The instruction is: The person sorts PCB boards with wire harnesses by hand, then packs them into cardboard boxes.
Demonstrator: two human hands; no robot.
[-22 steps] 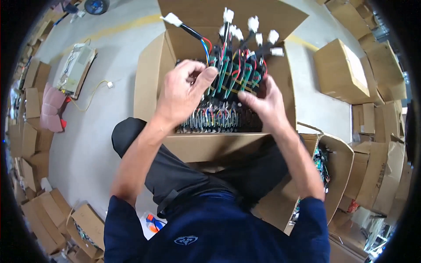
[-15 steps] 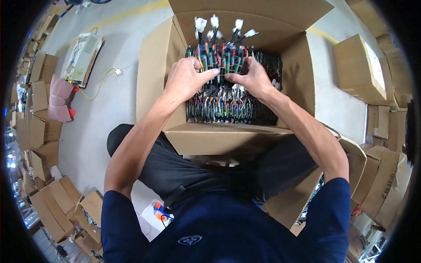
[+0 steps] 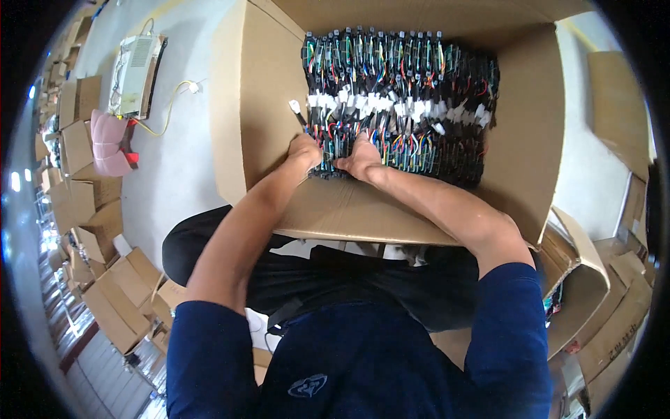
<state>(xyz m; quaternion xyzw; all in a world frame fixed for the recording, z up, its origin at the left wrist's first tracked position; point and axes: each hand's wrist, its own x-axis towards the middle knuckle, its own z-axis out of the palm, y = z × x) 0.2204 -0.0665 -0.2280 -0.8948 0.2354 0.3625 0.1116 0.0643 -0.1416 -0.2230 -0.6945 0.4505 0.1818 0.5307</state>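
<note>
Both hands are pressing down inside the large cardboard box point(image 3: 251, 119) at the centre of the frame. Left hand point(image 3: 305, 152) is sitting at the lower left corner of the packed wire harnesses point(image 3: 401, 105), fingers curled down into the bundle, though whether they are clamped on a harness cannot be told. Right hand point(image 3: 361, 157) is lying just beside it, touching the same near row of coloured wires, fingertips buried among them, so its grip cannot be told either. Those harnesses are filling the box from the hands upward and rightward across the frame, with a band of white connectors point(image 3: 391, 106) running across their middle. One white connector is sticking out just above the left hand. At the upper left of the frame a pale electrical unit point(image 3: 136, 66) is lying on the grey floor point(image 3: 178, 160), with a pink object point(image 3: 108, 143) just below it. Smaller cardboard boxes point(image 3: 105, 307) are crowding the left and right edges.
</note>
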